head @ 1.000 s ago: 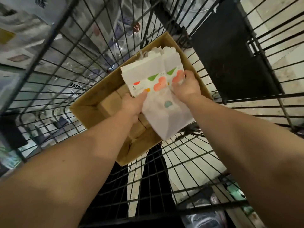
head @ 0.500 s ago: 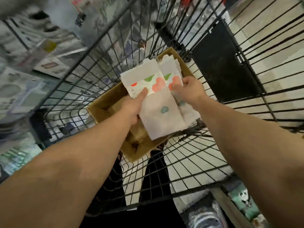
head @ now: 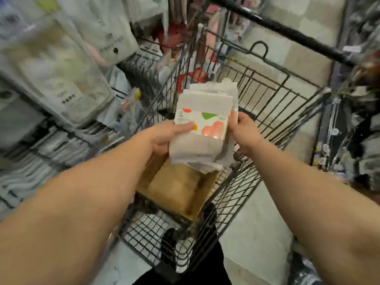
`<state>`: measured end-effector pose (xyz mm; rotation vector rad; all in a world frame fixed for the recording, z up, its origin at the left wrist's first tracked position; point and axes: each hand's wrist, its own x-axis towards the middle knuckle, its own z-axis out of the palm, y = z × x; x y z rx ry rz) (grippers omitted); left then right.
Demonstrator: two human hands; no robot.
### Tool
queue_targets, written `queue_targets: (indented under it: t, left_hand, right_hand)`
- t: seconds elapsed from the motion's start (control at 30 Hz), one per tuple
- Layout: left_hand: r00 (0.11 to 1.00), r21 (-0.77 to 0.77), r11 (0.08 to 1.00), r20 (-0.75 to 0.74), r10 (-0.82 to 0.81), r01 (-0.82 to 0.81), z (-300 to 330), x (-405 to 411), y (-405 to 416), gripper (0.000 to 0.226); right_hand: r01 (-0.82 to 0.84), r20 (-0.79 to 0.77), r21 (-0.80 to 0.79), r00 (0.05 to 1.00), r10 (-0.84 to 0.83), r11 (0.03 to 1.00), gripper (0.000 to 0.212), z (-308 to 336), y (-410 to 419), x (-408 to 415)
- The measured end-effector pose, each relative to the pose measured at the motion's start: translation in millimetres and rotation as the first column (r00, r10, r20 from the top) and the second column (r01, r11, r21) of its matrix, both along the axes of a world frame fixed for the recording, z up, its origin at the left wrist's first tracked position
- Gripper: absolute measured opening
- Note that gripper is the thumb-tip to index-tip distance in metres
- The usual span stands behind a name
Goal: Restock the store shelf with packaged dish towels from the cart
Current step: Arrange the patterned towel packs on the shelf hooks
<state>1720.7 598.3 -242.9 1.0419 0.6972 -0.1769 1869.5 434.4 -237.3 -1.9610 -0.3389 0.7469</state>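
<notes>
While we look down into the wire cart (head: 267, 112), we hold a stack of packaged dish towels (head: 202, 128) between both hands, lifted above the cardboard box (head: 176, 188) that sits on the cart's floor. Our left hand (head: 164, 134) grips the stack on the side toward the shelf, with the thumb laid flat across the printed label and the fingers curled out of sight behind the packs. Our right hand (head: 244, 130) clamps the opposite edge, its fingers wrapped round the side of the stack so that only the knuckles and thumb show. The stack stands roughly upright between the two hands, the pale grey cloth showing above and below a white band printed with green, orange and pink shapes. Several packs sit one behind another; their lower edges hang loose just over the far rim of the box. Beyond the box, the cart's black handle bar (head: 287, 31) crosses the top of the view. To the left of the cart, the store shelf (head: 61, 79) carries hanging packaged goods, blurred. Below the cart lies pale floor (head: 257, 233).
</notes>
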Motion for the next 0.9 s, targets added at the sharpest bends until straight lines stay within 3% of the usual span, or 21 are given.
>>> queue_targets:
  t: [0.17, 0.3, 0.33, 0.47, 0.57, 0.63, 0.73, 0.77, 0.9]
  left_hand:
    - [0.964, 0.006, 0.98, 0.18, -0.195, 0.198, 60.8, 10.6, -21.0, 0.024]
    - [0.951, 0.073, 0.988, 0.271, -0.15, 0.135, 92.1, 36.8, -66.3, 0.029]
    - [0.95, 0.087, 0.988, 0.277, -0.143, 0.124, 98.4, 42.8, -79.4, 0.029]
    - [0.941, 0.164, 0.974, 0.275, -0.197, 0.156, 115.8, 61.5, -140.8, 0.042]
    - [0.911, 0.148, 0.959, 0.307, -0.276, 0.241, 129.1, 65.7, -204.2, 0.059]
    - [0.875, 0.146, 0.937, 0.336, -0.349, 0.317, 137.6, 63.7, -254.7, 0.058]
    - [0.818, 0.15, 0.907, 0.393, -0.419, 0.393, 147.6, 52.3, -339.6, 0.052]
    - [0.802, 0.151, 0.898, 0.407, -0.437, 0.412, 151.8, 45.0, -370.5, 0.047]
    - [0.732, 0.187, 0.854, 0.446, -0.514, 0.486, 162.7, 14.4, -489.1, 0.038]
  right_hand:
    - [0.244, 0.006, 0.198, 0.968, -0.25, 0.949, 0.016, 47.6, -52.6, -5.0]
    - [0.326, -0.063, 0.327, 0.944, -0.323, 0.887, 0.009, 80.9, -105.8, -17.7]
    - [0.342, -0.076, 0.345, 0.938, -0.338, 0.874, 0.012, 89.2, -120.8, -22.2]
    - [0.397, -0.056, 0.388, 0.911, -0.408, 0.832, 0.054, 114.0, -196.7, -37.7]
    - [0.46, -0.025, 0.401, 0.87, -0.492, 0.792, 0.061, 128.2, -265.3, -57.0]
    - [0.505, 0.001, 0.422, 0.83, -0.558, 0.753, 0.067, 136.5, -317.4, -76.0]
    - [0.545, 0.019, 0.44, 0.789, -0.614, 0.714, 0.029, 146.2, -399.5, -111.9]
    - [0.563, 0.017, 0.445, 0.772, -0.636, 0.696, 0.028, 148.8, -427.9, -125.1]
    - [0.612, 0.129, 0.417, 0.692, -0.711, 0.672, 0.067, 160.1, -538.6, -178.7]
